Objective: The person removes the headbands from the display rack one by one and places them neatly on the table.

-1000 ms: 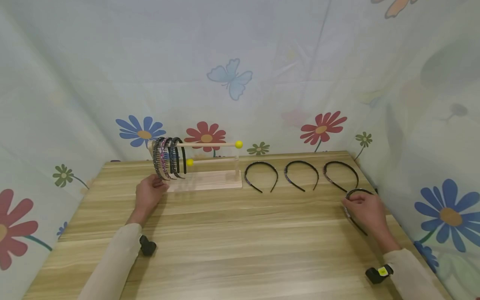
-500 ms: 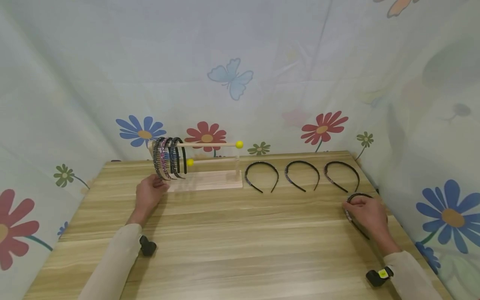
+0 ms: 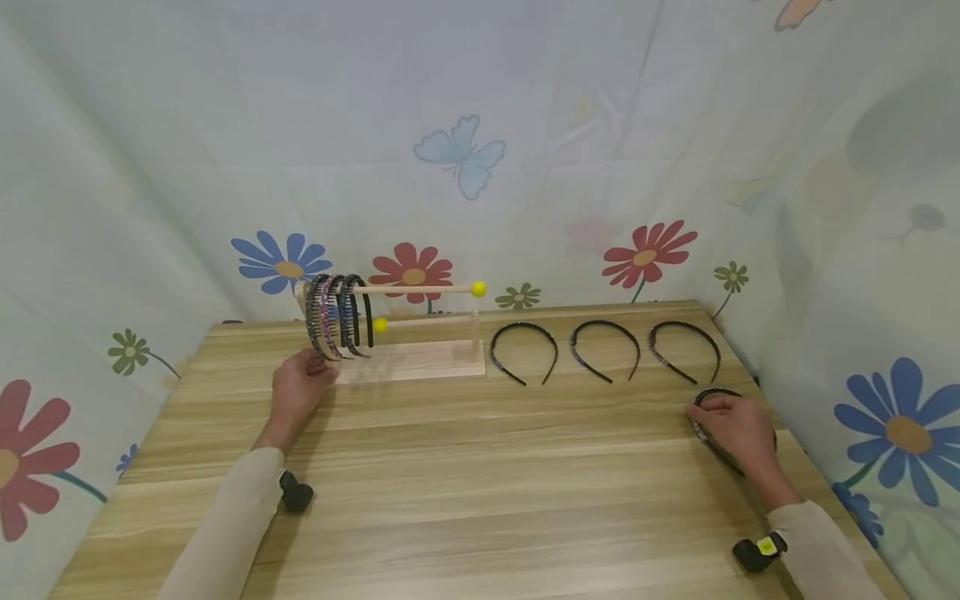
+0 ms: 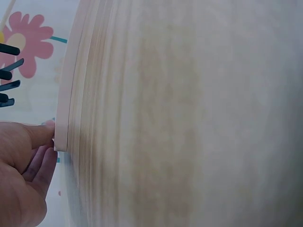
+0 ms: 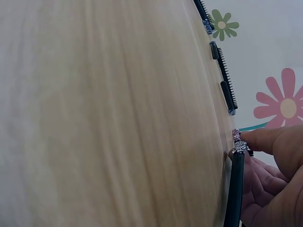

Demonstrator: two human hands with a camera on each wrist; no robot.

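Wearing a pale left sleeve and a pale right sleeve, you reach out over the wood-grained tabletop. A black device sits at each wrist, the left one plain, the right one bearing a yellow label. Your right hand is near the tabletop's right edge, its fingers clamped on a dark headband; the right wrist view shows your thumb pressed at its glittery part, with a smooth black arm running down past your palm. Whether that headband touches the tabletop, you cannot tell from these views. A little farther off, your left hand has its thumb and fingers closed on the near left end of the base of a wooden stand.

Beyond your right hand, three more headbands lie apart in a row on the tabletop: a left headband just beside the stand, a middle headband, and a right headband closest to the one you hold. Several headbands, one of them pinkish, hang side by side on the stand's upper rod, bunched at its left. That rod ends at the right in a yellow ball; the lower rod ends at the left in another yellow ball. Behind everything hangs a pale backdrop printed with flowers and a blue butterfly
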